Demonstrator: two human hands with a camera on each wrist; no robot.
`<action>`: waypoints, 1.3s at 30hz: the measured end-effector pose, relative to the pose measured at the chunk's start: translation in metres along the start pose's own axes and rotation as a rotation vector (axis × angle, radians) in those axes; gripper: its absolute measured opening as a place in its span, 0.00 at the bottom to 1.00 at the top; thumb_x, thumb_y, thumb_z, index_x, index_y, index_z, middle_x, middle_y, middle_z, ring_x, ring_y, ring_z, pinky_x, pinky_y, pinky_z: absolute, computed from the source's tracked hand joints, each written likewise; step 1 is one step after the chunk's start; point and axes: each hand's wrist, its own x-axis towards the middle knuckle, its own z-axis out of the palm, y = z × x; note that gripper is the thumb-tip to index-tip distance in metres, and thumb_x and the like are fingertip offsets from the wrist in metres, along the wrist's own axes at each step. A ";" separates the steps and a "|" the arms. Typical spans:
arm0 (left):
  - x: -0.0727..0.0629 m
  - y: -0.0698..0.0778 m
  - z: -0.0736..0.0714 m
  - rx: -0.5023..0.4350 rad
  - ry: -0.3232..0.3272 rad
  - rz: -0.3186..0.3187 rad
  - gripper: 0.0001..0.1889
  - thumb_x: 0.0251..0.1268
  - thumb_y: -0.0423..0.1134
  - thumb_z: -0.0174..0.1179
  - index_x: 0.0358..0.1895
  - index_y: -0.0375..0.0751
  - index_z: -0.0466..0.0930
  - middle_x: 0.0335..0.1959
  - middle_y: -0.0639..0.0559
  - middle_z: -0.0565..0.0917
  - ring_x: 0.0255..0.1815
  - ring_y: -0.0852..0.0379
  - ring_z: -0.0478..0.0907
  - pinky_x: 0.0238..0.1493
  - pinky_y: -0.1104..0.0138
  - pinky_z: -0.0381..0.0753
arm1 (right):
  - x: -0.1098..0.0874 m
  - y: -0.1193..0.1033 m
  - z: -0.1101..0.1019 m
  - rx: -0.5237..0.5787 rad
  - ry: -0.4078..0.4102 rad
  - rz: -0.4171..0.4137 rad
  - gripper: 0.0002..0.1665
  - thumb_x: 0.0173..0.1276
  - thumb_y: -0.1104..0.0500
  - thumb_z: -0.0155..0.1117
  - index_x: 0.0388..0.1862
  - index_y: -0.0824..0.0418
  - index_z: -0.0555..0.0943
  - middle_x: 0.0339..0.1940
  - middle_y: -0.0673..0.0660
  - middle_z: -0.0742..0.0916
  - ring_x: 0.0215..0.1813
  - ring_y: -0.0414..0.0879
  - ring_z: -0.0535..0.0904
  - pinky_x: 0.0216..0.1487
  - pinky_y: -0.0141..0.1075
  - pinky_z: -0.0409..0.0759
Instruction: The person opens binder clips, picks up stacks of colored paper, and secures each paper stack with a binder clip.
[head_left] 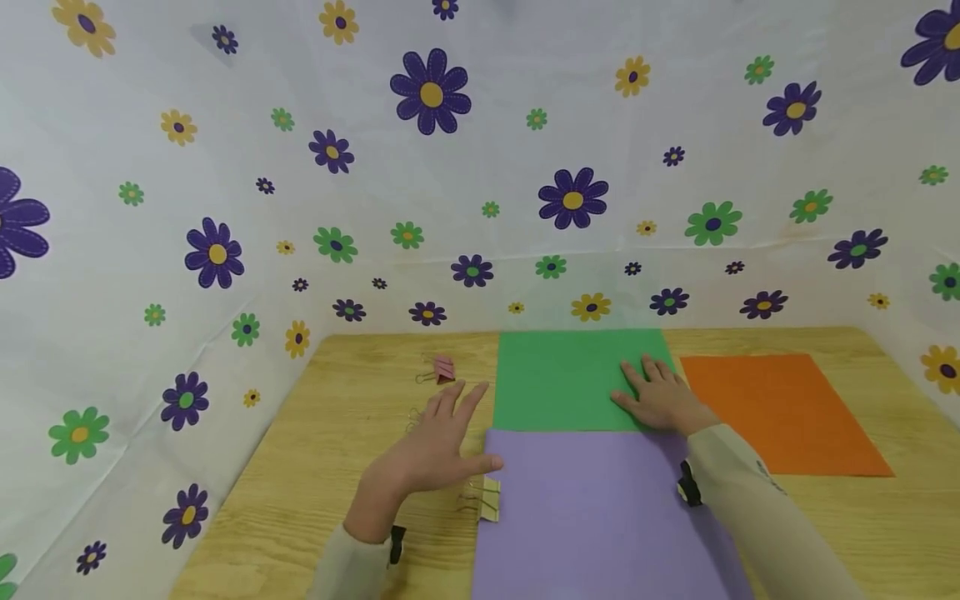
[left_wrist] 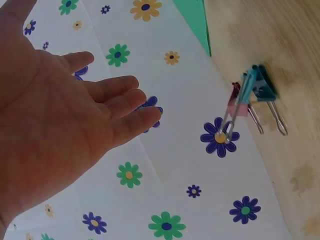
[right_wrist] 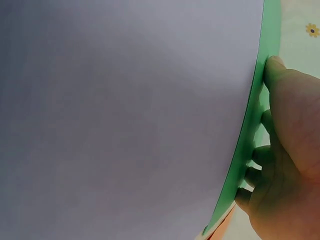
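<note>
Spread fingers of my right hand [head_left: 662,398] rest on the green paper [head_left: 570,379], near its right edge. In front of it lies a purple sheet [head_left: 592,517], its far edge meeting or overlapping the green one. A yellow binder clip [head_left: 489,500] grips the purple sheet's left edge. My left hand [head_left: 431,446] hovers with fingers extended over the left side, thumb above the purple sheet's corner, holding nothing. Beyond it sits a pink binder clip [head_left: 444,368]. The left wrist view shows a teal binder clip [left_wrist: 262,85], mostly hidden behind my left hand in the head view.
An orange sheet [head_left: 787,412] lies on the wooden table [head_left: 300,500] to the right of the green paper. White cloth [head_left: 480,158] printed with flowers hangs along the back and sides of the table.
</note>
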 end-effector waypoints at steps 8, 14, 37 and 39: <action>0.000 -0.019 -0.008 -0.026 0.051 -0.047 0.48 0.66 0.59 0.61 0.80 0.44 0.45 0.78 0.30 0.48 0.77 0.28 0.46 0.68 0.34 0.56 | 0.002 0.004 0.001 0.024 -0.038 0.009 0.43 0.80 0.39 0.40 0.79 0.68 0.51 0.77 0.79 0.49 0.76 0.76 0.43 0.72 0.67 0.46; 0.001 -0.034 -0.008 -0.044 0.058 -0.098 0.48 0.66 0.59 0.61 0.80 0.44 0.46 0.78 0.31 0.49 0.77 0.29 0.45 0.67 0.33 0.56 | 0.001 0.005 0.003 0.057 -0.074 0.013 0.43 0.81 0.41 0.38 0.79 0.69 0.47 0.77 0.79 0.45 0.77 0.76 0.39 0.73 0.68 0.42; -0.001 -0.066 -0.009 -0.097 -0.040 -0.272 0.41 0.73 0.48 0.58 0.78 0.34 0.48 0.73 0.23 0.57 0.73 0.29 0.57 0.67 0.37 0.63 | 0.004 0.002 -0.004 0.058 -0.118 0.035 0.44 0.81 0.40 0.38 0.79 0.69 0.44 0.77 0.78 0.43 0.78 0.74 0.36 0.75 0.63 0.40; 0.000 -0.066 -0.009 -0.100 -0.044 -0.281 0.40 0.73 0.48 0.57 0.78 0.34 0.48 0.73 0.24 0.56 0.74 0.29 0.56 0.67 0.38 0.62 | 0.003 0.001 -0.006 0.062 -0.124 0.040 0.44 0.81 0.40 0.39 0.79 0.70 0.45 0.77 0.79 0.43 0.77 0.74 0.37 0.75 0.64 0.41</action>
